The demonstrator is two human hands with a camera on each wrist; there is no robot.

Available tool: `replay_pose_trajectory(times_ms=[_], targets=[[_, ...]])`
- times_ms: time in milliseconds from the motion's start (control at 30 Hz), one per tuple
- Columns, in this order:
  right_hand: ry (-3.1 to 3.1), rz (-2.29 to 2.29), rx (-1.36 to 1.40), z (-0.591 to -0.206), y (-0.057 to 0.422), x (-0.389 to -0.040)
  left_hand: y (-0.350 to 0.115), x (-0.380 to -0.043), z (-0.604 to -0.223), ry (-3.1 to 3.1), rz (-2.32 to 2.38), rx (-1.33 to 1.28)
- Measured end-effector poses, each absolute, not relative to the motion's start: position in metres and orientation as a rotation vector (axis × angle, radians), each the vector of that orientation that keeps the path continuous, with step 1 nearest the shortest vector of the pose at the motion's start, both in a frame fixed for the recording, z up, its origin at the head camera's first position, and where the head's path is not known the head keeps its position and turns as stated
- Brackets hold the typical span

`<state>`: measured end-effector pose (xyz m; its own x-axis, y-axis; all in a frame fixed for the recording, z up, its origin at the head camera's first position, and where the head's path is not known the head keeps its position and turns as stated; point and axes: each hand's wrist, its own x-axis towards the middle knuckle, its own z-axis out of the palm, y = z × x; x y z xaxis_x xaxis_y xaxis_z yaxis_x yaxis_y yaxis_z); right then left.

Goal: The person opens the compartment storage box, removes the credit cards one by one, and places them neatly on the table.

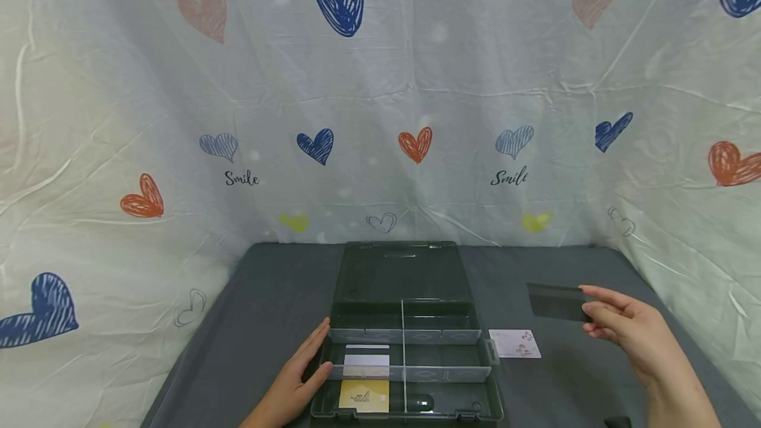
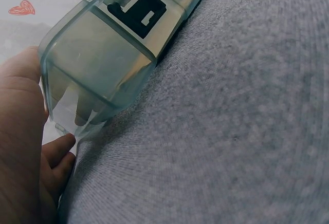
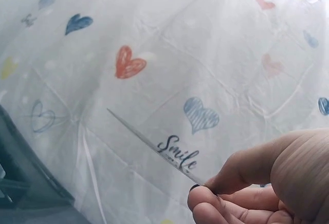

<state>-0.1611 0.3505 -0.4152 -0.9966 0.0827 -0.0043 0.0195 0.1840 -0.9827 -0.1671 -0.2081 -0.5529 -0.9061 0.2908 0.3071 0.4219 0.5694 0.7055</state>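
Note:
My right hand [image 1: 633, 325] pinches a thin, dark see-through card [image 1: 555, 301] between thumb and fingers, raised over the table's right side. In the right wrist view the card shows almost edge-on. A dark translucent compartment box [image 1: 442, 392] sits in the middle, its lid [image 1: 401, 273] swung back. Along the box's left side rests my left hand [image 1: 295, 375], fingers extended and thumb at the rim. A yellow card [image 1: 364, 396] lies in the front left compartment, and a whitish card [image 1: 366, 363] shows in the one behind it. Some left fingers are partly seen through the plastic.
A pinkish-white card [image 1: 515, 343] lies on the grey tabletop [image 1: 273, 296], just right of the box. A small dark rounded object [image 1: 423, 403] shows at the front right compartment. Another dark object [image 1: 618, 422] is cut off at the lower edge. A heart-print curtain [image 1: 368, 84] surrounds the table.

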Motion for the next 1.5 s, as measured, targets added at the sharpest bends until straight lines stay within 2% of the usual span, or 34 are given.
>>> replay_pose_trajectory(times_ms=[433, 1500], targets=[[-2.495, 1.842, -0.234, -0.433, 0.365, -0.17, -0.208, -0.167, -0.552, -2.658, -1.264, -0.602], [-2.637, 1.866, -0.611, -0.484, 0.396, -0.197, -0.209, -0.167, -0.551, -2.665, -1.265, -0.595]])
